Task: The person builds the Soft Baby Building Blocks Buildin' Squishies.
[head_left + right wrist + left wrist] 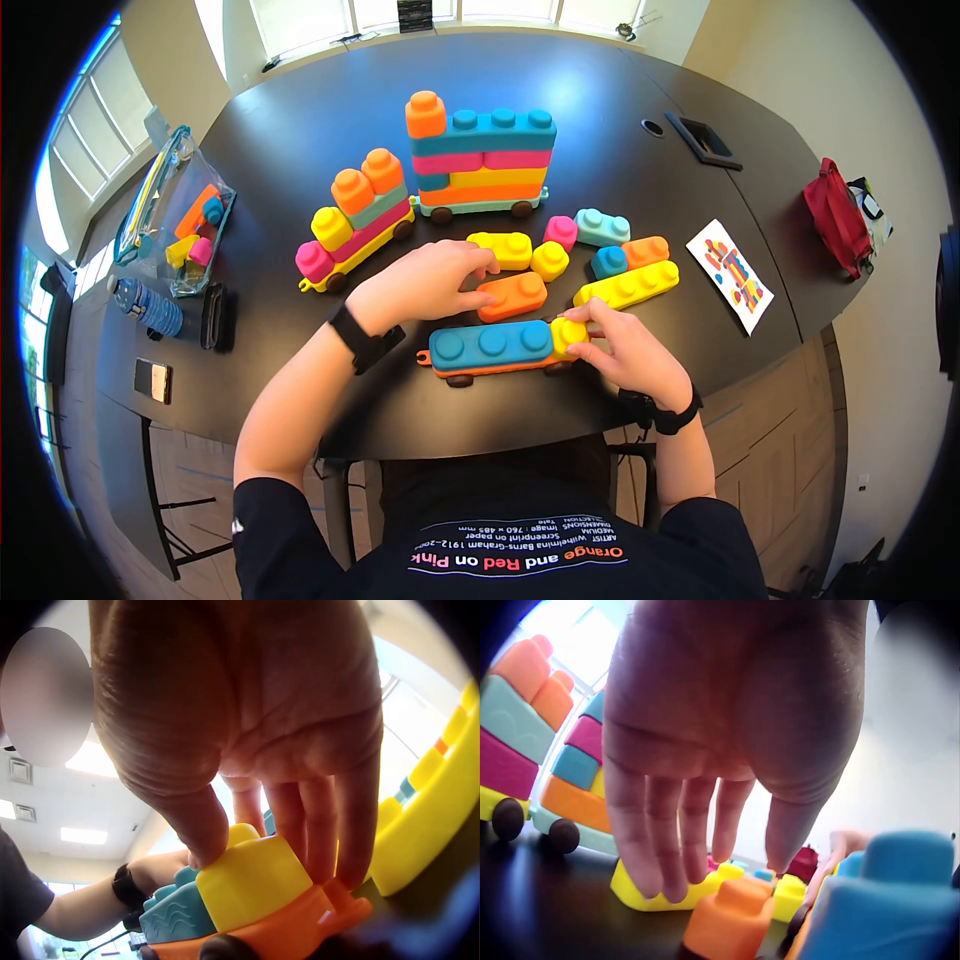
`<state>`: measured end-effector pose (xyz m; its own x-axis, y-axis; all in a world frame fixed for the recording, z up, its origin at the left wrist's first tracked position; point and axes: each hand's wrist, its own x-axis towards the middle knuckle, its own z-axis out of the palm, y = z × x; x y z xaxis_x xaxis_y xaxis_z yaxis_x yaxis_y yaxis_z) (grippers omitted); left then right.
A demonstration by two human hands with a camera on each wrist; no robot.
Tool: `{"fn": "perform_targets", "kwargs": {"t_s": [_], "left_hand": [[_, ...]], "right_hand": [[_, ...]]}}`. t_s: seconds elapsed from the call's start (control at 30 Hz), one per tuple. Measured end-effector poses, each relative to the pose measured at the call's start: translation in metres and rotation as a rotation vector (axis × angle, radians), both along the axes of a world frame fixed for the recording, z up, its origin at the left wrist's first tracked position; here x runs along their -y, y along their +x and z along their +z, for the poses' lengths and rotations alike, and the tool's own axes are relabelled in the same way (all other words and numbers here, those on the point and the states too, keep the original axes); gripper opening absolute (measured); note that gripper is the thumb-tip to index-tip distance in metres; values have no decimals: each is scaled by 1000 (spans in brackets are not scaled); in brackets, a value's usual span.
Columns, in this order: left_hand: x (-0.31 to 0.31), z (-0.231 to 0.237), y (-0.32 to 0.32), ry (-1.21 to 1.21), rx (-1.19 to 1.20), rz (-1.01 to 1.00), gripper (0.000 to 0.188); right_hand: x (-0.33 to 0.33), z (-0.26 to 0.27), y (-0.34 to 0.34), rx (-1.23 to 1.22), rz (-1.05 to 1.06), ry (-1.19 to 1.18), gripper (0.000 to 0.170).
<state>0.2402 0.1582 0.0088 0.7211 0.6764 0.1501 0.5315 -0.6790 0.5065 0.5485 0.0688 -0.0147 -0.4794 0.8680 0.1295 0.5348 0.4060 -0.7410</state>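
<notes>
My right hand (635, 350) pinches a small yellow block (255, 885) between thumb and fingers. That block sits on the right end of an orange wheeled base (500, 368), beside a long blue block (490, 345) on the same base. My left hand (435, 285) reaches over the loose blocks, its fingers extended downward and apart. Below them, an orange block (731, 919) lies near the thumb, and a long yellow block (664, 896) lies right at the fingertips. In the head view, this orange block (512, 297) lies just behind the wheeled base.
Two built wagons, one yellow-based (365, 240) and one mint-based (480, 205), stand farther back. More loose blocks, including a long yellow one (628, 286), lie to the right near a picture card (730, 275). A bottle (148, 305), clear bag (180, 230) and phone (153, 380) are at left.
</notes>
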Motion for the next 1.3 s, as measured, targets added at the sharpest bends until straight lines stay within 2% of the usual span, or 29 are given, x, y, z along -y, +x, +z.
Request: {"fn": "perform_targets", "kwargs": {"t_s": [0.07,0.2,0.3,0.4,0.5,0.57,0.6,0.67,0.73,0.9,1.1,1.23,1.3], "left_hand": [[-5,2,9,-75,-121,34,35],[-9,-5,13,-51,-177,40,35],[-7,-7,10,-69,-140,43,30],[-2,-4,-6,153,10,66,28],[17,18,-24,177,74,127,28],[41,30,-33,-100,283,237,27],[53,30,-36,-100,280,238,27],[77,25,-41,-226,427,287,27],[93,15,-42,-239,433,289,30],[111,-5,-36,-245,485,306,33],[112,1,-32,-249,346,275,35],[114,3,-28,-255,354,272,37],[116,-1,-28,-169,334,274,36]], "right_hand": [[0,0,1,2,2,9,32],[-2,-2,1,-12,8,-13,33],[-2,-1,1,-14,12,-18,33],[-2,-1,2,-23,9,-33,32],[0,-3,2,-41,2,-33,32],[0,-1,2,-47,-1,-27,32],[-1,2,2,0,3,-56,34],[-1,2,2,46,9,-84,35],[-1,-2,0,-26,12,-1,30],[0,-3,-1,-9,4,-1,30],[1,-3,-3,-1,-1,22,29],[1,-4,-2,-5,-8,21,29],[2,-2,-3,-2,-8,23,29]]}}
